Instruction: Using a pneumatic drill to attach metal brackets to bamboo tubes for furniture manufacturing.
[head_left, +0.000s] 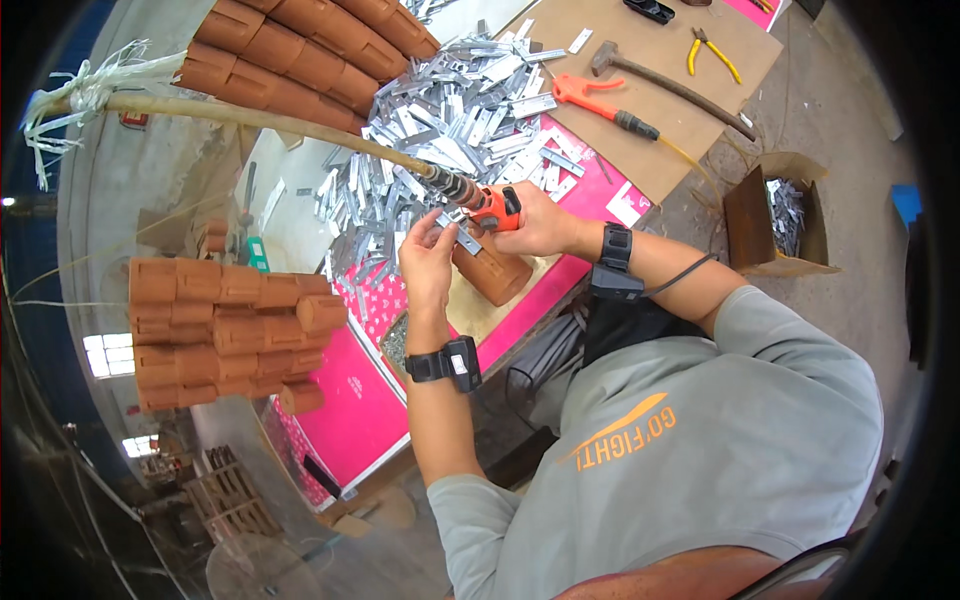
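Observation:
My right hand [535, 220] is wrapped around an orange-and-black power tool [492, 208], which looks like a drill or rivet gun. A bamboo pole [300, 125] with white string at its far end runs up to this tool; how they join is unclear. My left hand [427, 262] pinches a small flat metal strip [460, 236] just below the tool's front. Under both hands a terracotta-coloured cylinder [497, 272] lies on its side on the table, close to the strip. The tool's tip is hidden by my fingers.
Loose metal strips [455, 120] are heaped beyond my hands. Terracotta cylinders stand stacked far left [300, 45] and left [225, 330]. On the cardboard sheet [590, 150] lie an orange air blow gun [600, 98], a hammer [670, 85] and yellow-handled pliers [713, 55]. A carton [750, 220] holds metal pieces.

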